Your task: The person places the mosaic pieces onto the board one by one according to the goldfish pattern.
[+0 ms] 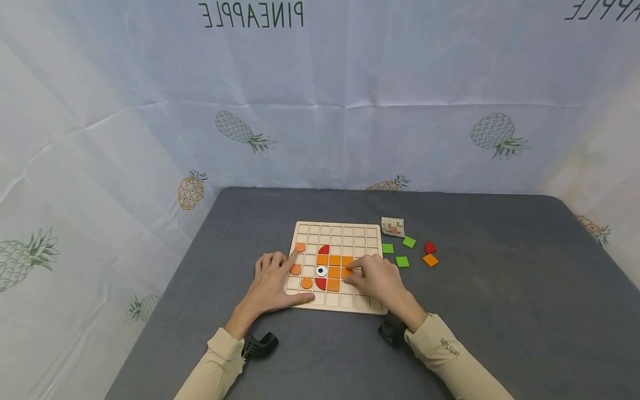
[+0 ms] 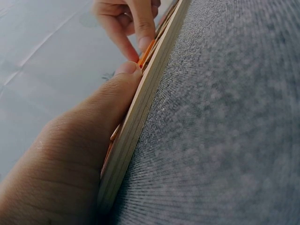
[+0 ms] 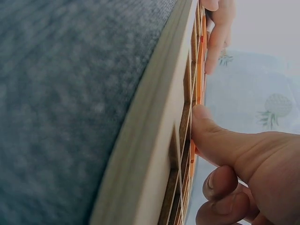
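A wooden grid board (image 1: 353,235) lies on the table with orange square tiles (image 1: 333,285), orange discs (image 1: 306,283), red quarter-round pieces (image 1: 324,249) and a white eye disc (image 1: 321,271) set in it. My left hand (image 1: 270,286) rests spread over the board's left edge, its thumb along the near edge and its fingertips near the orange discs. Over the middle of the grid, my right hand (image 1: 378,276) pinches an orange square tile (image 1: 347,273) between thumb and forefinger. That tile shows tilted at the fingertips in the left wrist view.
Right of the board lie green square tiles (image 1: 402,261), a red piece (image 1: 430,248) and an orange tile (image 1: 430,260). A small pattern card (image 1: 393,226) sits by the board's far right corner. A pineapple-print cloth (image 1: 345,139) hangs behind the grey table (image 1: 500,289).
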`<state>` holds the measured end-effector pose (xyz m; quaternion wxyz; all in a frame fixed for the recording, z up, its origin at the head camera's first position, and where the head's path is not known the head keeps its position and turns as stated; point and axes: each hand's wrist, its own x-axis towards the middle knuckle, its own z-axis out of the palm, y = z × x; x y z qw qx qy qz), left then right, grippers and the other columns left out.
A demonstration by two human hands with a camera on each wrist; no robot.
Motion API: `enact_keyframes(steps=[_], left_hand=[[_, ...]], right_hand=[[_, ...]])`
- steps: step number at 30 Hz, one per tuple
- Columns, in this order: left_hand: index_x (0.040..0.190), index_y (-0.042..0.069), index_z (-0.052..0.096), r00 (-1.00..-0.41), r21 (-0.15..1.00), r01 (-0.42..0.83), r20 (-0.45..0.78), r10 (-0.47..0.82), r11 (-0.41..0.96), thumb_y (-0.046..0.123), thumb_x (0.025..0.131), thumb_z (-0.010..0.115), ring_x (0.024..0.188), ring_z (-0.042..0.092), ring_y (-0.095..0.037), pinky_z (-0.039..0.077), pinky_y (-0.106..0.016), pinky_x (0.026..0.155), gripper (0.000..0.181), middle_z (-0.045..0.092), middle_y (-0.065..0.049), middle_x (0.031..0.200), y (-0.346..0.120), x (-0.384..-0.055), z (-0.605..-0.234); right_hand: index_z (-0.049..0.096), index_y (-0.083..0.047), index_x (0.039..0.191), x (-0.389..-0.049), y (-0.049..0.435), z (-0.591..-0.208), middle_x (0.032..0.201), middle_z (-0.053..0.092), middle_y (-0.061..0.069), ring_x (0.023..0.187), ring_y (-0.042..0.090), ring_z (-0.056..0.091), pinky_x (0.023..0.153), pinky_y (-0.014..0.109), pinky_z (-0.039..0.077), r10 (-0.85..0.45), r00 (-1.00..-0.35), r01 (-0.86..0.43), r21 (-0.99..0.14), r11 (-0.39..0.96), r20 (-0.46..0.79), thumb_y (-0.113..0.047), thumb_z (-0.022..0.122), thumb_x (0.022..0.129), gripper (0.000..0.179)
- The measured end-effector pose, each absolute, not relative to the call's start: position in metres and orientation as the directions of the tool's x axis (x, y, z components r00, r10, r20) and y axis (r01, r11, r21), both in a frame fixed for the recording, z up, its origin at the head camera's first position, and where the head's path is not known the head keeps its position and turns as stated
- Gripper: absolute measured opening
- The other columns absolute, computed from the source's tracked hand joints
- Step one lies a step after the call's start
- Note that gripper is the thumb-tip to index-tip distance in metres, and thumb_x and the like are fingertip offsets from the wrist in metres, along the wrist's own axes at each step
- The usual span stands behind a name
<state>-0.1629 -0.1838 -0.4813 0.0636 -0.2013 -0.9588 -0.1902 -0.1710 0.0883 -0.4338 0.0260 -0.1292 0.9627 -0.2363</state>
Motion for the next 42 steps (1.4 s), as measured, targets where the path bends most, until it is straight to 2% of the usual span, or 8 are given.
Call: enact_keyframes(steps=[3,7,15,18,36,42], left_hand=[[0.161,0.013,0.031,-0.915,0.341,0.403,0.186,0.359,0.850,0.088,0.073,0.060,0.105,0.034,-0.029,0.024,-0.058,0.103,0.119,0.046,-0.007,0.113,-0.183,-0.163,-0.482],[0.162,0.013,0.031,-0.917,0.340,0.397,0.180,0.355,0.853,0.085,0.074,0.063,0.105,0.034,-0.029,0.023,-0.059,0.104,0.118,0.046,-0.007,0.114,-0.183,-0.164,-0.483],[0.160,0.013,0.035,-0.914,0.348,0.402,0.198,0.353,0.847,0.096,0.072,0.051,0.103,0.034,-0.029,0.024,-0.061,0.103,0.122,0.045,-0.007,0.111,-0.184,-0.162,-0.482],[0.160,0.012,0.036,-0.912,0.351,0.407,0.208,0.354,0.843,0.096,0.072,0.050,0.102,0.034,-0.029,0.024,-0.062,0.102,0.123,0.045,-0.007,0.110,-0.184,-0.161,-0.481],[0.161,0.013,0.033,-0.916,0.347,0.400,0.193,0.352,0.848,0.082,0.072,0.067,0.103,0.033,-0.028,0.022,-0.061,0.105,0.118,0.044,-0.005,0.109,-0.185,-0.161,-0.484],[0.162,0.014,0.031,-0.917,0.334,0.396,0.185,0.353,0.855,0.085,0.073,0.064,0.105,0.034,-0.029,0.023,-0.060,0.105,0.119,0.046,-0.006,0.112,-0.184,-0.163,-0.483]], right_hand=[[0.082,-0.020,0.110,-0.171,0.089,-0.434,0.051,0.049,-0.003,0.046,0.011,0.030,0.045,0.026,0.018,-0.263,-0.965,-0.236,-0.464,0.854,0.006,-0.033,0.085,0.083,0.030],[0.082,-0.019,0.109,-0.171,0.091,-0.435,0.051,0.047,-0.004,0.045,0.012,0.034,0.044,0.026,0.019,-0.265,-0.964,-0.237,-0.466,0.852,0.006,-0.033,0.085,0.083,0.029],[0.077,-0.017,0.115,-0.167,0.095,-0.433,0.056,0.049,-0.003,0.046,0.013,0.041,0.044,0.025,0.025,-0.265,-0.964,-0.236,-0.466,0.853,0.003,-0.031,0.083,0.086,0.033],[0.076,-0.017,0.116,-0.166,0.099,-0.431,0.056,0.049,-0.004,0.046,0.013,0.042,0.044,0.025,0.026,-0.269,-0.963,-0.241,-0.472,0.848,0.009,-0.031,0.082,0.086,0.034],[0.075,-0.009,0.120,-0.165,0.146,-0.423,0.053,0.047,-0.003,0.044,0.012,0.040,0.043,0.023,0.026,-0.213,-0.975,-0.220,-0.449,0.866,0.066,-0.027,0.082,0.087,0.038],[0.075,-0.009,0.121,-0.166,0.166,-0.423,0.052,0.047,-0.003,0.044,0.012,0.039,0.043,0.024,0.024,-0.179,-0.980,-0.201,-0.439,0.876,0.091,-0.026,0.080,0.089,0.037]])
